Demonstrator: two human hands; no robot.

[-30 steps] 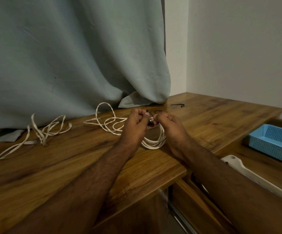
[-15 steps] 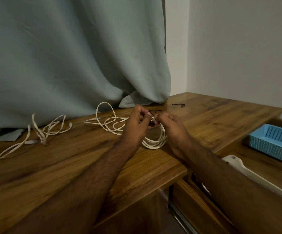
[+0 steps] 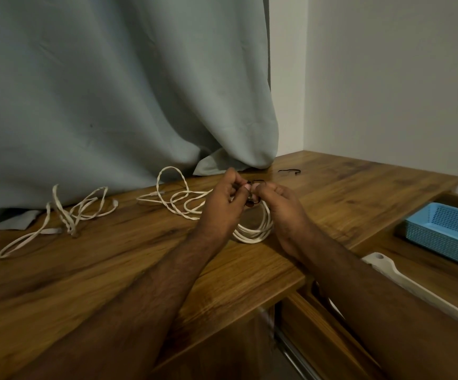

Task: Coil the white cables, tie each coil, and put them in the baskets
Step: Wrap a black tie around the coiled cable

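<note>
Since the picture from a second ago, we are seeing almost no change: our two hands are staying together in the middle of the frame, with the fingertips only shifting a little over the coil. Our left hand (image 3: 223, 200) is curling its fingers and pinching a thin dark tie (image 3: 252, 200) at the top of the coiled white cable (image 3: 252, 229). Our right hand (image 3: 280, 207) is pinching the same tie from the other side, so both hands are grasping it. The coil is lying on the wooden table (image 3: 112, 270), in the middle of the frame, partly under our hands. A loose white cable (image 3: 175, 198) is lying just left of the coil, and another loose cable (image 3: 66, 215) is sitting at the left of the frame. A spare dark tie (image 3: 289, 171) is resting above our hands, near the grey curtain (image 3: 112, 91). A blue basket (image 3: 447, 229) is waiting at the right edge, and a white basket rim (image 3: 403, 278) is showing below it.
</note>
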